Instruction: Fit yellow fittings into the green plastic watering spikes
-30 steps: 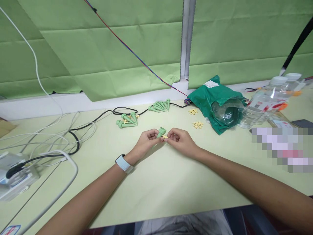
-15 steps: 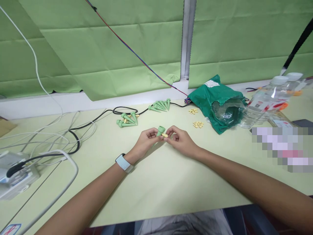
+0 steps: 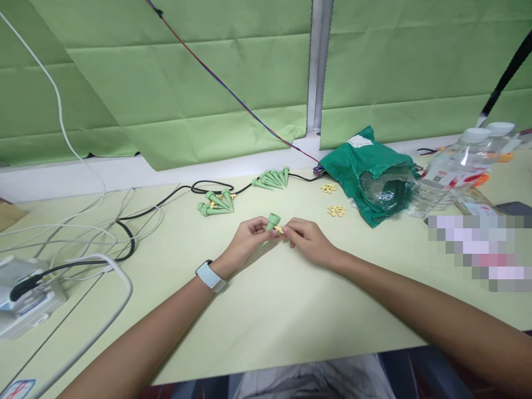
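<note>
My left hand [image 3: 251, 238] is closed on a green cone [image 3: 273, 220], its wide capped end up. A small yellow piece [image 3: 279, 229] sticks out from the cone's side toward the right. The fingertips of my right hand [image 3: 305, 238] pinch this yellow piece. Behind my left hand lie several green cones [image 3: 218, 204] with yellow pieces among them. Farther back is another group of green cones [image 3: 272, 178]. Two small piles of yellow pieces, a rear pile [image 3: 328, 189] and a nearer pile [image 3: 336, 210], lie beyond my right hand.
A torn green bag [image 3: 366, 172] with clear plastic in its opening lies at the back right, beside clear bottles [image 3: 453, 166]. Black cable [image 3: 166, 202] and white cables cross the left side, near a white power strip [image 3: 29, 302]. The table [image 3: 266, 316] ends in front of me.
My right hand's fingers have drawn closer together around the yellow piece, and the knuckles have turned slightly. My left hand and the green cone are nearly unmoved.
</note>
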The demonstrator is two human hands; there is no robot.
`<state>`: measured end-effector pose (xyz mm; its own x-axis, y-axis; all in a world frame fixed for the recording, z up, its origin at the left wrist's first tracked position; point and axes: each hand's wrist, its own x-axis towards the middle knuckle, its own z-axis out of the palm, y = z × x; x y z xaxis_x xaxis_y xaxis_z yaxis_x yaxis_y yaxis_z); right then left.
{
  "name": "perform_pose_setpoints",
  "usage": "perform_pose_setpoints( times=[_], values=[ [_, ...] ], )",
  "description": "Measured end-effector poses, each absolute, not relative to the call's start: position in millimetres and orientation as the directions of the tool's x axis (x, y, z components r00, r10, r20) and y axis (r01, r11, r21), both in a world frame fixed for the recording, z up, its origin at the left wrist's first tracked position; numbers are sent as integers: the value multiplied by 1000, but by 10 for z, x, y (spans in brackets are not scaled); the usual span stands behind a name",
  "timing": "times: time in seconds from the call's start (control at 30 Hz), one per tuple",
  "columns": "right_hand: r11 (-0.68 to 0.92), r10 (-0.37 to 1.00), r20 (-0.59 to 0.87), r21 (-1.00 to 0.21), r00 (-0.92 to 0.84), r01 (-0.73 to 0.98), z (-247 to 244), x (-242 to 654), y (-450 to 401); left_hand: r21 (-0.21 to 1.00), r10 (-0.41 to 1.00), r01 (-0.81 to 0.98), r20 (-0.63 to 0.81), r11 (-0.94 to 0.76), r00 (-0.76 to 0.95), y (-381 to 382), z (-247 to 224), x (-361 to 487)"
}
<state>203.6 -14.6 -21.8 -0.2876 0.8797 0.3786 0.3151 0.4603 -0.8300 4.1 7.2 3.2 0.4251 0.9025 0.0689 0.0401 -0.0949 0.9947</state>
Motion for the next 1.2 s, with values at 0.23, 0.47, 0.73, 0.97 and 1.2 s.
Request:
perform_pose_setpoints(
  times=[0.23, 0.47, 0.73, 0.97, 1.2],
  values=[
    [365, 922, 301, -886, -246, 287, -206, 2029, -157, 994, 903, 44, 76, -105, 422, 77, 21, 38],
    [367, 917, 285, -877, -281, 310, -218, 2035, -148, 994, 898, 35, 75, -100, 435, 82, 9, 26],
    [347, 920, 259, -888, -294, 303, -218, 2037, -146, 993, 903, 45, 79, -108, 422, 83, 11, 30],
    [353, 918, 265, -885, -295, 303, -230, 2041, -142, 997, 901, -2, 67, -73, 429, 67, 33, 44],
    [422, 898, 328, -829, -293, 366, -232, 2055, -144, 998, 925, -37, 64, -55, 374, 53, 53, 58]
  ],
)
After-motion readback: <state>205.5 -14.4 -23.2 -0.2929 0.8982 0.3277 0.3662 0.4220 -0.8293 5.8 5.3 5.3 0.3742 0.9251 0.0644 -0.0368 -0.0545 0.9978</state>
